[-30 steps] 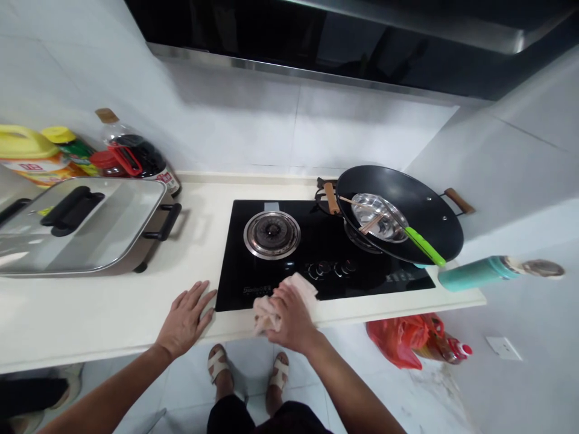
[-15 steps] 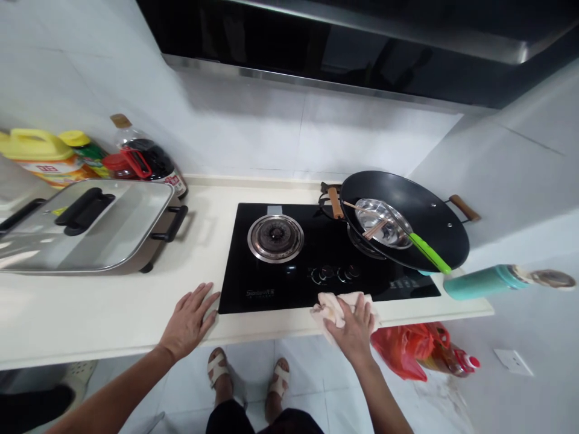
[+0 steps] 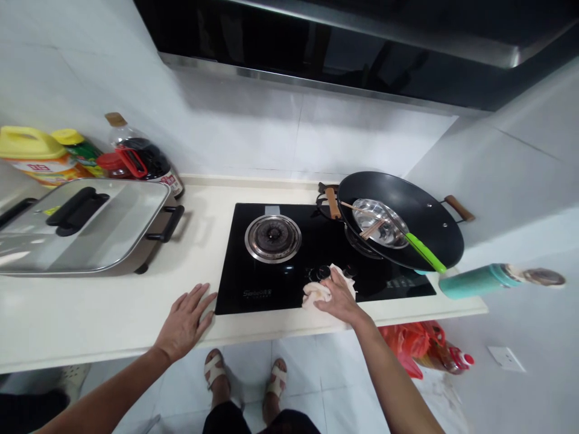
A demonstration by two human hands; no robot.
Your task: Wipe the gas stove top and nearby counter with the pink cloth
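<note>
My left hand (image 3: 186,320) lies flat on the cream countertop (image 3: 113,313), fingers spread, its fingertips close to the left front corner of the black gas stove (image 3: 253,283). Under my right hand (image 3: 340,299) is a bunched pale cloth (image 3: 316,293), pressed on the stove's front edge by the control knobs (image 3: 322,273). My fingers are closed over the cloth and partly cover the knobs. Behind and left of that hand is the bare left burner (image 3: 273,239). On the right burner sits a black wok (image 3: 407,199) holding a metal bowl (image 3: 384,226), chopsticks (image 3: 371,229) and a green-handled utensil (image 3: 425,252).
An electric pan with a glass lid (image 3: 113,241) stands left, before several bottles, including a dark sauce bottle (image 3: 145,154). A teal flask (image 3: 479,281) is at the counter's right end. The range hood (image 3: 316,48) overhangs the stove. A red bag (image 3: 407,340) lies below.
My right hand has moved the cloth forward and slightly left, from the counter's front edge onto the stove by the knobs. My left hand stays in place.
</note>
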